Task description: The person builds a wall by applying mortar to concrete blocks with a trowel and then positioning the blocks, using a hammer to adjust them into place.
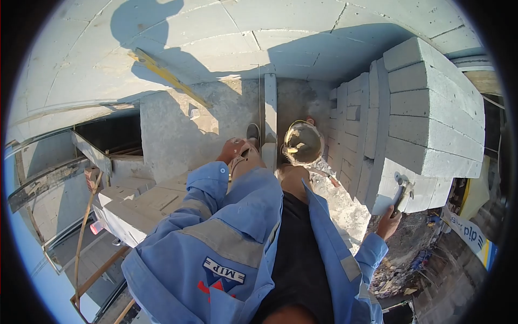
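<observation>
We record the right hand [387,223] at 4 o'clock, wrapped round the handle of a metal-headed tool [400,197] at 3 o'clock, near stacked blocks [407,132]. The left hand [232,151], just off centre toward 10 o'clock, is by the left leg [253,161]; we cannot tell its grip.

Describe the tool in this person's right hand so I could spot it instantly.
Find the big stack of pale blocks at the picture's right. Near its lower edge, the right hand grips the tool. Dark-handled and metal-headed, it stands out from the plain blocks.
</observation>
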`<state>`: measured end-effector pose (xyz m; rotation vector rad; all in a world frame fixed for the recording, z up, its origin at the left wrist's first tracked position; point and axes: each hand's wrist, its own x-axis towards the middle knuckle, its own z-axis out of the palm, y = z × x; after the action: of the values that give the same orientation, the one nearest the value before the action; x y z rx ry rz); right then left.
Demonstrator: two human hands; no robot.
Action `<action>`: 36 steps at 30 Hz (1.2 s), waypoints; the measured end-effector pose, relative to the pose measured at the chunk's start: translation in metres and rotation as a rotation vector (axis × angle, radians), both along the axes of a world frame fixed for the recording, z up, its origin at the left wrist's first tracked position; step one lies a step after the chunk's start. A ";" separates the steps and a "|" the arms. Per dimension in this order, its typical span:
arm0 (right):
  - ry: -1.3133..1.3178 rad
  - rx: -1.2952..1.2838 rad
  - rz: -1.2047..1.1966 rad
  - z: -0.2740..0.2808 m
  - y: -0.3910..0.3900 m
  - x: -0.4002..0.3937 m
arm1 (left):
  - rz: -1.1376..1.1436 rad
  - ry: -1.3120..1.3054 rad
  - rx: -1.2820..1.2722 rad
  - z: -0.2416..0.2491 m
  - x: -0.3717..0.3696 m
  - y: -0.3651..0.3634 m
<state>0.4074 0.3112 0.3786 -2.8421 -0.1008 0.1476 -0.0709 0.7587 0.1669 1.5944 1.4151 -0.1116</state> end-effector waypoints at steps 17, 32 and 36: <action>0.547 0.475 -0.307 -0.122 0.166 -0.250 | 0.511 -0.298 -0.301 -0.170 0.205 0.308; 0.963 0.305 -0.223 -0.194 0.210 -0.285 | 0.498 -0.461 -0.536 -0.184 0.204 0.322; 0.968 0.326 -0.243 -0.199 0.212 -0.281 | 0.448 -0.510 -0.621 -0.179 0.187 0.312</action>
<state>0.1266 0.5230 0.1797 -2.1528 0.3811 1.2680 0.1158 1.0702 -0.0119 0.7072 1.1434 0.1089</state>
